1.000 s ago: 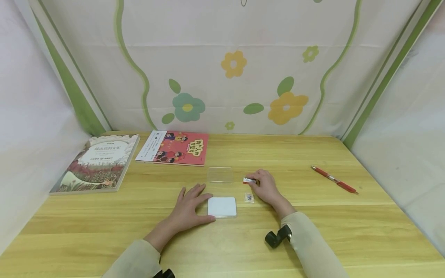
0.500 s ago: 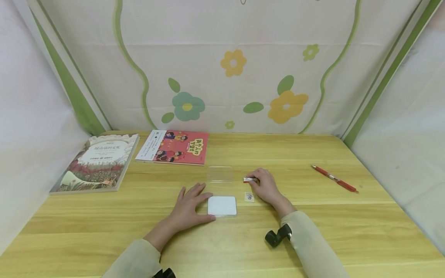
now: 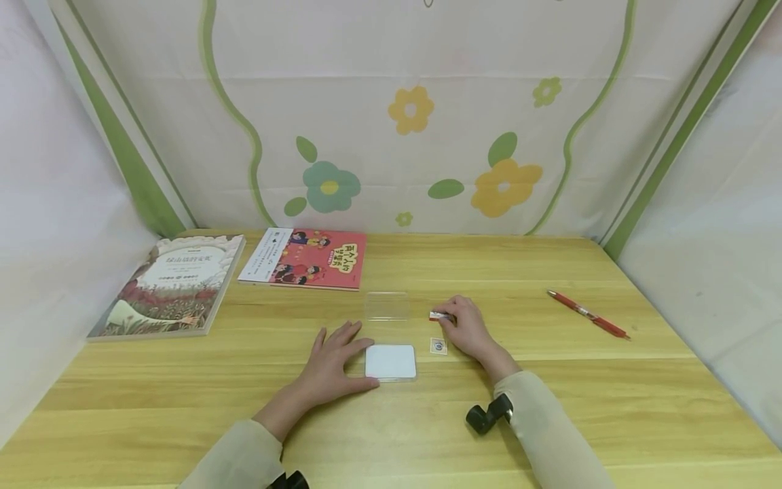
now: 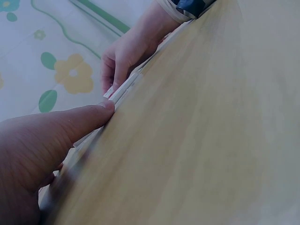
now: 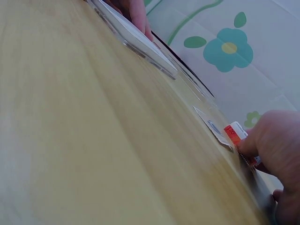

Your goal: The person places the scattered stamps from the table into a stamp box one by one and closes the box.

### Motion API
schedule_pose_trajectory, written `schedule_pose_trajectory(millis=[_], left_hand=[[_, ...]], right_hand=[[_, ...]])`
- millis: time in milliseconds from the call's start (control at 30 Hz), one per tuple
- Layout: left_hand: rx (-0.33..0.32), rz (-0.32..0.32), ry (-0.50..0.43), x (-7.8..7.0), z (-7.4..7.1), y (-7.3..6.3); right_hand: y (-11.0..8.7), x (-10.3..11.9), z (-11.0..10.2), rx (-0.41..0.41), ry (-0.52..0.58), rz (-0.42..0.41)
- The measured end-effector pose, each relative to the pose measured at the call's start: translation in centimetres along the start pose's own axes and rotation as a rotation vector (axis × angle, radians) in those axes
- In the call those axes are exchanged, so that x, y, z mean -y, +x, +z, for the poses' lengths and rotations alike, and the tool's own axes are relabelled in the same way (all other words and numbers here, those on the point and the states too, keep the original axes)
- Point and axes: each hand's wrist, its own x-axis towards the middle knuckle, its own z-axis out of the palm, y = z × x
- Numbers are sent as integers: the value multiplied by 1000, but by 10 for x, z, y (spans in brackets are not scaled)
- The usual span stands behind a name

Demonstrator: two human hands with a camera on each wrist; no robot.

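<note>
My left hand (image 3: 330, 367) lies on the table, its thumb and index finger at opposite sides of a shallow clear plastic case (image 3: 391, 362) with a flat white surface. The thumb sits on the near edge in the left wrist view. Between thumb and fingertips, my right hand (image 3: 467, 329) pinches a small red-and-white postage stamp (image 5: 233, 131) with a perforated edge. The fingers cover part of it. Just in front of that hand a second small stamp (image 3: 438, 346), pale with a bluish picture, lies flat on the wood.
A clear plastic lid (image 3: 387, 306) lies behind the case. At the back left are a red picture book (image 3: 320, 261) and a book with a meadow cover (image 3: 174, 285). A red pen (image 3: 588, 315) lies to the right. A flowered curtain (image 3: 409, 156) closes off the back.
The stamp in my right hand has turned slightly and shifted a little to the right. My left hand and the case stay in place.
</note>
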Motion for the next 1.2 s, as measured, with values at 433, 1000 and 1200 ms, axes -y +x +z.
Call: schedule_pose_trajectory(millis=[433,1000,1200], left_hand=[[0,2,2,0,0,-1],[2,2,-1,-1,-2,0],[4,3,1,-1,-2,0]], right_hand=[[0,1,0,-21,24,-22],[1,3,-2,-3,87,42],[1,3,-2,-48,83,29]])
